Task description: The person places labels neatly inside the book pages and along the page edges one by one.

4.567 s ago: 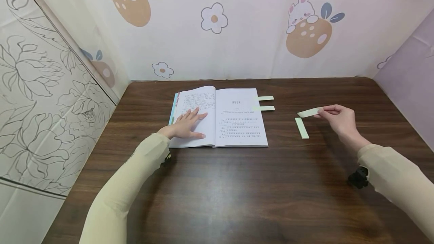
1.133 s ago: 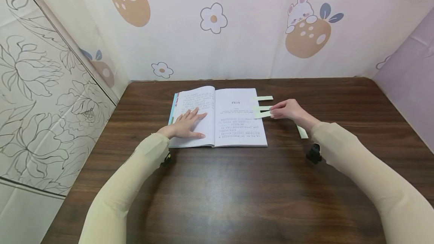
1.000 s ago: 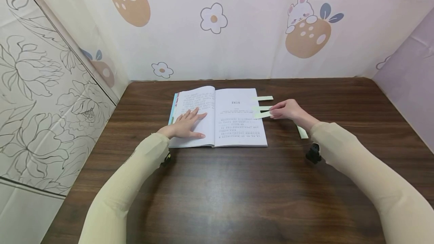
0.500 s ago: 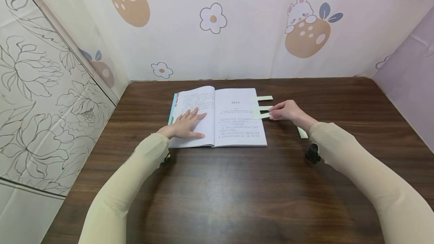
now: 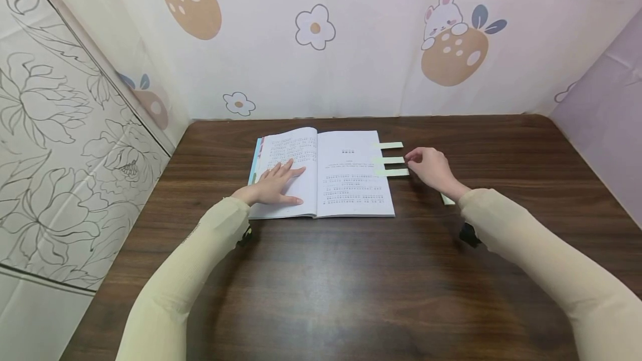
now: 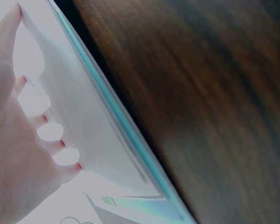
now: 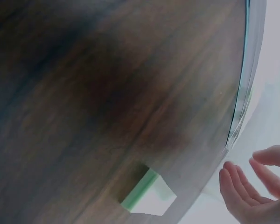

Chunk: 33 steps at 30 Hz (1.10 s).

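An open book (image 5: 355,196) with printed pages lies near the back of the table. My left hand (image 5: 273,187) rests on its left page with fingers spread; the left wrist view shows the same palm (image 6: 23,154) over the page. Three pale green sticky strips (image 5: 396,172) stick out past the right page's edge, one below another. Just right of the lowest strip is my right hand (image 5: 432,170), its fingers loosely bent. In the right wrist view, thumb and fingers stand apart with nothing visible between them. The pad of sticky strips (image 7: 151,196) lies beneath the right forearm, partly hidden in the head view.
The dark wooden table (image 5: 321,283) extends around the book and toward the front. A patterned curtain (image 5: 371,71) hangs along the back edge, and a floral panel (image 5: 65,127) stands at the left.
My right hand carried a single strip from beside the pad leftward to the book's edge, laid it below the other two, then released it and drew slightly right. The left hand stays put.
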Tool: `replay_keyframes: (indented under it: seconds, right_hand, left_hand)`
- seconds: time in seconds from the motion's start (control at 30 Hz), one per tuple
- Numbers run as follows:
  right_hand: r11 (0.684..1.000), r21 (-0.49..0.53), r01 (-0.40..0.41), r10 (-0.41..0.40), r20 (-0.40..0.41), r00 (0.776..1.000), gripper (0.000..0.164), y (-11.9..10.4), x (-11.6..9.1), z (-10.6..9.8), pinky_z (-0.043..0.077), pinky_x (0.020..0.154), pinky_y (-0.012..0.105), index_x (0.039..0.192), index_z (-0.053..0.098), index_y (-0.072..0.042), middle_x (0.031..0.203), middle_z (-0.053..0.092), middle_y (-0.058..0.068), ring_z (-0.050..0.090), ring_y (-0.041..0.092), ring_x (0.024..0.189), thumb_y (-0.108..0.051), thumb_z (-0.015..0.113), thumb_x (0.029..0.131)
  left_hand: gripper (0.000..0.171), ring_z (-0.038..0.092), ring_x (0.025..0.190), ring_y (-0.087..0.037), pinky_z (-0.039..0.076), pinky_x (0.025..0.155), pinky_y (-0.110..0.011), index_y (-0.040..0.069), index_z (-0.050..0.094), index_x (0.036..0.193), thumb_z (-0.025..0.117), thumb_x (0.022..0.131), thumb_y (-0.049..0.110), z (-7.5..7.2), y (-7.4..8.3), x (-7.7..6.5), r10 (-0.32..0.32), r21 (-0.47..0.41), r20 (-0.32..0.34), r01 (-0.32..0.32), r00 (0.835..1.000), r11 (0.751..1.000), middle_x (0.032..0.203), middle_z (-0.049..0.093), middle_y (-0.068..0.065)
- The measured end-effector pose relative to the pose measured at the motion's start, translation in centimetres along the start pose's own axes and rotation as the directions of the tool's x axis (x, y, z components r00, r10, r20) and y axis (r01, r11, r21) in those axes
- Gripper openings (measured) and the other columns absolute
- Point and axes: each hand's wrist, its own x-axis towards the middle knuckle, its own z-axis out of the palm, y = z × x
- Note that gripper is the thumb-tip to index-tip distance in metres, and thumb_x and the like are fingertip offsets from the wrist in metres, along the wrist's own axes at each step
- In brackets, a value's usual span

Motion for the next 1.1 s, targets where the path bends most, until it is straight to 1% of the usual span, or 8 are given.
replay_keyframes:
  seconds: [0.13,0.33,0.47,0.6,0.7,0.8,0.93,1.1]
  right_hand:
    - [0.997,-0.050,0.059,-0.059,-0.007,0.998,0.023,-0.3,-0.4,0.5,0.043,0.071,0.044,0.103,0.058,0.008,0.096,0.057,0.024,0.054,0.032,0.085,-0.004,0.048,0.086]
    - [0.983,-0.124,0.136,-0.125,0.088,0.988,0.031,-0.7,-0.9,1.2,0.041,0.081,0.047,0.115,0.052,0.006,0.117,0.050,0.024,0.051,0.034,0.103,-0.011,0.050,0.089]
    - [0.959,-0.176,0.221,-0.192,0.168,0.967,0.043,-0.7,-1.2,1.6,0.032,0.094,0.050,0.124,0.044,0.006,0.129,0.042,0.024,0.040,0.037,0.117,-0.018,0.051,0.089]
    - [0.921,-0.226,0.318,-0.260,0.252,0.932,0.055,-0.7,-1.5,1.9,0.020,0.100,0.053,0.130,0.037,0.007,0.136,0.034,0.024,0.031,0.037,0.125,-0.026,0.052,0.089]
    - [0.901,-0.252,0.353,-0.267,0.319,0.909,0.063,-0.7,-1.6,2.1,0.015,0.101,0.054,0.134,0.031,0.005,0.140,0.027,0.022,0.025,0.035,0.128,-0.034,0.051,0.089]
    - [0.892,-0.269,0.363,-0.253,0.369,0.894,0.069,-0.5,-1.8,2.3,0.012,0.102,0.054,0.137,0.025,0.002,0.143,0.022,0.019,0.022,0.034,0.130,-0.041,0.049,0.088]
    - [0.889,-0.271,0.369,-0.241,0.408,0.880,0.074,-0.4,-2.0,2.4,0.009,0.103,0.052,0.139,0.021,0.000,0.145,0.018,0.018,0.019,0.032,0.131,-0.047,0.045,0.088]
    - [0.887,-0.257,0.383,-0.244,0.444,0.862,0.076,-0.6,-2.1,2.5,0.009,0.104,0.051,0.139,0.020,0.001,0.145,0.017,0.016,0.017,0.029,0.133,-0.049,0.044,0.088]
  left_hand:
    - [0.083,-0.004,0.132,-0.039,0.004,0.101,-0.058,0.026,0.010,0.143,0.054,0.079,0.055,0.0,0.0,0.0,0.002,0.000,0.000,-0.002,1.000,1.000,0.148,-0.007,-0.011]
    - [0.083,-0.003,0.132,-0.038,0.004,0.101,-0.058,0.026,0.010,0.143,0.054,0.079,0.054,0.0,0.0,0.1,-0.002,0.004,0.002,0.002,1.000,1.000,0.148,-0.006,-0.011]
    - [0.082,-0.003,0.132,-0.038,0.004,0.101,-0.058,0.026,0.010,0.143,0.054,0.079,0.054,0.0,0.0,0.1,-0.007,0.007,0.003,0.007,1.000,1.000,0.148,-0.006,-0.011]
    - [0.082,-0.003,0.132,-0.038,0.004,0.101,-0.058,0.026,0.010,0.143,0.054,0.079,0.054,0.0,-0.1,0.2,-0.005,0.005,0.004,0.005,1.000,1.000,0.148,-0.007,-0.011]
    - [0.083,-0.004,0.132,-0.039,0.004,0.101,-0.058,0.026,0.010,0.143,0.054,0.079,0.054,0.1,-0.1,0.2,0.001,0.003,0.002,-0.001,1.000,1.000,0.148,-0.007,-0.011]
    - [0.083,-0.004,0.132,-0.039,0.004,0.101,-0.058,0.026,0.010,0.143,0.054,0.079,0.055,0.1,-0.2,0.2,0.005,0.001,0.000,-0.005,1.000,1.000,0.148,-0.007,-0.012]
    - [0.083,-0.004,0.132,-0.038,0.004,0.101,-0.058,0.027,0.010,0.143,0.054,0.079,0.055,0.1,-0.2,0.2,0.002,0.000,0.002,-0.002,1.000,1.000,0.148,-0.008,-0.011]
    - [0.083,-0.005,0.132,-0.038,0.004,0.101,-0.058,0.027,0.009,0.143,0.054,0.079,0.055,0.1,-0.1,0.2,-0.001,0.000,0.002,0.001,1.000,1.000,0.148,-0.008,-0.011]
